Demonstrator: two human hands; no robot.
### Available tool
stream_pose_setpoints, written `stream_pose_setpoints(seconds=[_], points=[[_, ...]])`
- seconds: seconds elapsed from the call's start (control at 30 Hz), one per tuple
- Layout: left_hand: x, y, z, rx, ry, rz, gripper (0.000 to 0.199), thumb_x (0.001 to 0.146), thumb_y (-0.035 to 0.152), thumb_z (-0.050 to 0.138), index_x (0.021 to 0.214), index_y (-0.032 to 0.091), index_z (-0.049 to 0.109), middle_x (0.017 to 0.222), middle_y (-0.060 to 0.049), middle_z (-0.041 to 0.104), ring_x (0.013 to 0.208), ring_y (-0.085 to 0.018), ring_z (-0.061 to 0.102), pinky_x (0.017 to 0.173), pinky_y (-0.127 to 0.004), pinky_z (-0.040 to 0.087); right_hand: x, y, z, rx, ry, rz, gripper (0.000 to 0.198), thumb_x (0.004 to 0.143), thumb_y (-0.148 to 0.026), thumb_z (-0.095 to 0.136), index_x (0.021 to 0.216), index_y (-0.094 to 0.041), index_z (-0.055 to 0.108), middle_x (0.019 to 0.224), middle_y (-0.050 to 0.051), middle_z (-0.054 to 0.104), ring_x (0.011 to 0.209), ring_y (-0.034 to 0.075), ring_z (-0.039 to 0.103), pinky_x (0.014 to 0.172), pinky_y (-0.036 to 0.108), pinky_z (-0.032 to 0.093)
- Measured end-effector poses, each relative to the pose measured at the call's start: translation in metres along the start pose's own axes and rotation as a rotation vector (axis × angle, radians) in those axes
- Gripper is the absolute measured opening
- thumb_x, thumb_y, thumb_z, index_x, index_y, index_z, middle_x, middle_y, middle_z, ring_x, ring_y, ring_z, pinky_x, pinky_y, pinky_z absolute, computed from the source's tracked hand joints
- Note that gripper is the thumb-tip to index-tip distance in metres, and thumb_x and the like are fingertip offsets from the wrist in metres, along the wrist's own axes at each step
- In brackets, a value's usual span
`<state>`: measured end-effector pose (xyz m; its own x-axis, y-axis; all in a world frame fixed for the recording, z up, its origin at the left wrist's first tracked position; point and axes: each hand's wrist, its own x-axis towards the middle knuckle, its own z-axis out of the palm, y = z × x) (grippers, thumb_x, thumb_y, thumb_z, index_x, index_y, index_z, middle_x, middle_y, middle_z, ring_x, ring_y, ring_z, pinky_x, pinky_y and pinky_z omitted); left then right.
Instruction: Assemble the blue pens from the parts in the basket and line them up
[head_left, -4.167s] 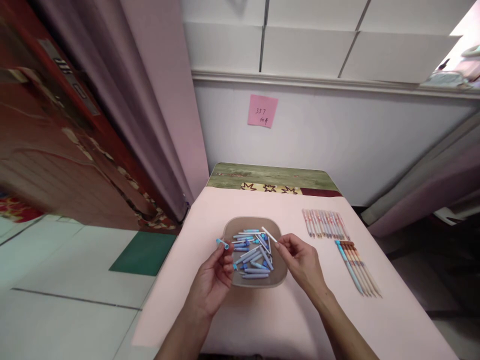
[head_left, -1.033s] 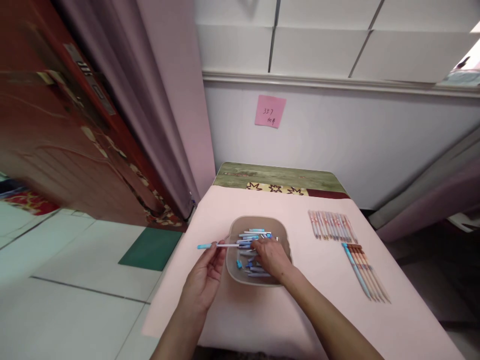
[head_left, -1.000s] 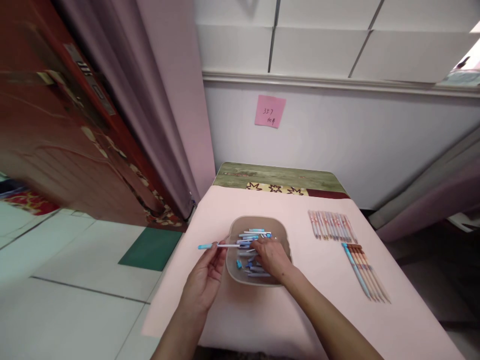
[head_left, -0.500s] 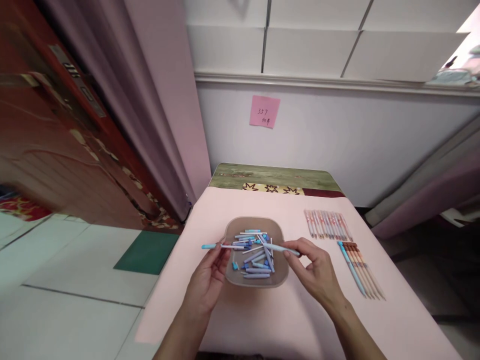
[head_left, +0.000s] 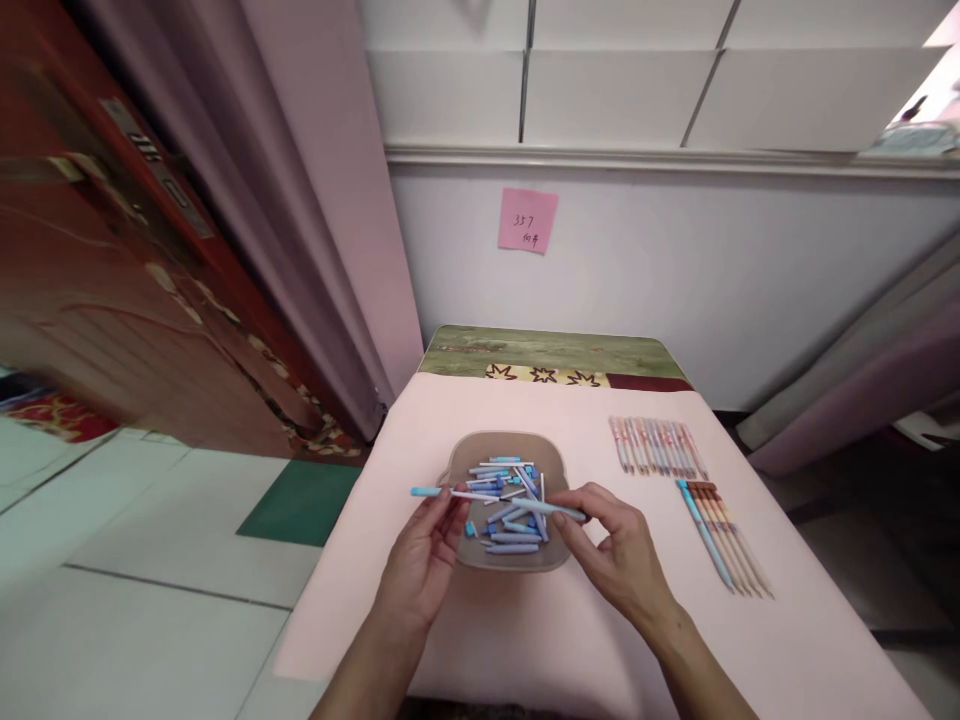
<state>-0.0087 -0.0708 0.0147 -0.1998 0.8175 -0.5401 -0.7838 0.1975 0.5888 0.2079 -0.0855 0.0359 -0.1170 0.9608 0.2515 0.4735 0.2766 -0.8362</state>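
Note:
Between its fingertips my left hand (head_left: 426,545) pinches a pen refill (head_left: 476,496) fitted with a light blue end piece (head_left: 425,491). My right hand (head_left: 619,540) is closed on a pale blue pen barrel (head_left: 546,508). The refill's tip points right, at or very close to the barrel's left end; whether it has entered I cannot tell. Both parts are held above a grey-brown plastic bin (head_left: 457,540). Inside the bin lie several blue and lilac pen barrels (head_left: 514,538), white refills and small blue end pieces (head_left: 470,529).
To the right on the pink-covered table (head_left: 480,650) lies a row of printed pens (head_left: 660,447). Nearer to me is a row of brown-topped pens (head_left: 731,545) with one blue pen (head_left: 705,535) at its left. A wall with a pink note (head_left: 528,220) stands behind the table.
My right hand has moved a little left and down with the barrel, bringing its end to the refill's tip. My left hand has shifted slightly right, still holding the refill.

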Motion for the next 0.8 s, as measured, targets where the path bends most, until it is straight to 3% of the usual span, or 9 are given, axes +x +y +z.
stream_pose_setpoints(seconds=[0.33,0.57,0.8], points=[[-0.005,-0.010,0.009,0.019,-0.048,-0.023,0.011,0.081,0.002,0.060,0.084,0.009,0.068,0.087,-0.010,0.073,0.079,-0.016,0.070,0.069,-0.023,0.059,0.000,0.001,0.005,-0.034,0.024,-0.041,0.017,0.084,-0.025,0.057,0.094,-0.021,0.070,0.078,0.004,0.066,0.068,0.015,0.060,0.047,0.021,0.043],[-0.018,-0.020,0.019,0.052,-0.135,-0.080,0.008,0.078,0.007,0.066,0.084,0.010,0.068,0.086,-0.009,0.073,0.075,-0.016,0.069,0.068,-0.025,0.059,-0.001,-0.001,0.013,-0.032,0.046,-0.113,0.016,0.084,-0.024,0.059,0.096,-0.021,0.069,0.080,0.004,0.066,0.069,0.015,0.061,0.060,0.025,0.049],[-0.024,-0.026,0.021,0.045,-0.193,-0.144,0.011,0.076,0.010,0.069,0.087,0.012,0.068,0.085,-0.006,0.073,0.075,-0.015,0.069,0.069,-0.026,0.059,-0.008,-0.001,0.020,0.010,0.149,-0.182,0.019,0.085,-0.020,0.059,0.101,-0.023,0.067,0.084,0.004,0.066,0.077,0.016,0.062,0.066,0.026,0.050]])
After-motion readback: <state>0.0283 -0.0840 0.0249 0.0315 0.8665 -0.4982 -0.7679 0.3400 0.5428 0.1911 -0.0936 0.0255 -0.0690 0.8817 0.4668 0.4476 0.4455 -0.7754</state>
